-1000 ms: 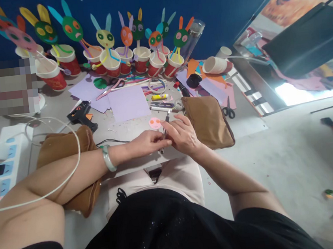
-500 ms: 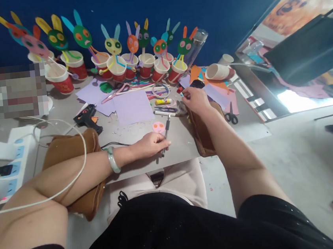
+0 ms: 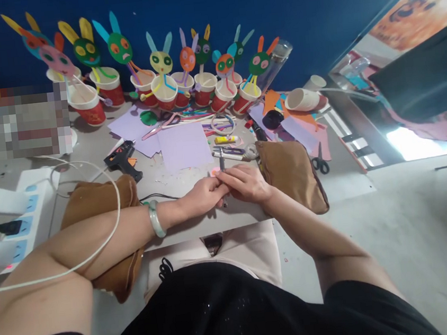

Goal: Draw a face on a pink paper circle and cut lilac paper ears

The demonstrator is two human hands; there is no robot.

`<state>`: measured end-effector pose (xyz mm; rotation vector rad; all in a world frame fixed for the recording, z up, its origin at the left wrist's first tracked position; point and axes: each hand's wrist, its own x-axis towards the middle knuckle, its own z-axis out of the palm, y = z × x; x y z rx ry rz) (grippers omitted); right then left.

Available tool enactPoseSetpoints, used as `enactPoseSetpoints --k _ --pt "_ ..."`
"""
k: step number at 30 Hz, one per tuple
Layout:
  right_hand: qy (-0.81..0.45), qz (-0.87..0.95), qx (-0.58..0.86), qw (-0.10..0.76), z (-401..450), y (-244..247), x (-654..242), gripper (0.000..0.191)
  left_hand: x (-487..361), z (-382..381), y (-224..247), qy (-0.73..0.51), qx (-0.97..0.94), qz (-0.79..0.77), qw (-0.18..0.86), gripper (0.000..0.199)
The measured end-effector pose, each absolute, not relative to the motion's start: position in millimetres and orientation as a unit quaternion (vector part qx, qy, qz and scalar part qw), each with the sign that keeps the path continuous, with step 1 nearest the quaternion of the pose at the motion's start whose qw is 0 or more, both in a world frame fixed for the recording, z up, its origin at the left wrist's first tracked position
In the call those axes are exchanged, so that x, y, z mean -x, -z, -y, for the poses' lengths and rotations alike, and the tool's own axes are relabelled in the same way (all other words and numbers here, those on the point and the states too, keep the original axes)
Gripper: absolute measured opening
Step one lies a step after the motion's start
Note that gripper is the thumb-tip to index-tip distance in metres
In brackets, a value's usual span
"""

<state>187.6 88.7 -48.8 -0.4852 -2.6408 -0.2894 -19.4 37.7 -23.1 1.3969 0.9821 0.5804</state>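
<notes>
A: Where're your fingers rn?

B: L hand (image 3: 201,197)'s mine, closed on a slim dark-and-silver pen (image 3: 222,162). Pen points away from me; both its ends show past my fingers.

A: And the R hand (image 3: 248,183)?

B: Laid against the L, fingers long & close tog. over the pen's middle. Can't tell if they're gripping it too.

A: What's by the tips?

B: A small pink-and-orange paper disc (image 3: 215,172), just beyond them, partly hidden by my R fingers.

A: Room to move?

B: Near side, a strip of flat grey tabletop (image 3: 198,227) betw. my hands and its front edge, approx. parallel to me. R side's tight: a flat brown fabric pouch (image 3: 292,173) sits just beside my R hand.

A: Far side?

B: Rectangular lavender paper sheet (image 3: 185,146), its near edge short of my L hand w/ tabletop betw. Then a stubby yellow glue stick (image 3: 226,139) past the disc.

A: L side?

B: My L forearm (image 3: 121,226) crosses a soft brown cloth bag (image 3: 87,200), & a thin white cable (image 3: 119,194) loops over it. Black plastic glue gun (image 3: 123,159)'s well apart from both hands, betw. bag & lavender sheet.
</notes>
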Motion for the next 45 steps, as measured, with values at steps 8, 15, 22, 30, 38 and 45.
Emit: enactPoseSetpoints --k 8,15,22,30,38,45 --pt "0.092 0.958 0.191 0.191 -72.5 46.0 -197.7 0.035 18.9 -35.3 34.1 -0.217 -0.624 -0.386 0.644 0.042" --pt "0.053 0.923 0.287 0.249 -81.3 30.5 -205.1 0.033 20.8 -31.8 25.1 -0.187 -0.668 -0.388 0.607 0.031" --pt "-0.054 0.782 0.593 0.185 -147.8 10.0 -212.6 0.025 21.6 -30.7 23.9 -0.122 -0.796 -0.372 0.462 0.02" --pt "-0.06 0.774 0.628 0.052 -218.5 24.0 -215.7 0.019 22.6 -29.3 23.2 -0.039 -0.86 -0.351 0.369 0.021" --pt "-0.021 0.784 0.621 0.007 -225.7 33.9 -214.9 0.028 22.3 -30.0 19.0 -0.036 -0.866 -0.34 0.365 0.021" --pt "0.072 0.906 0.41 0.07 -214.4 14.9 -136.6 0.032 20.2 -27.6 13.5 -0.005 -0.879 -0.327 0.348 0.021"
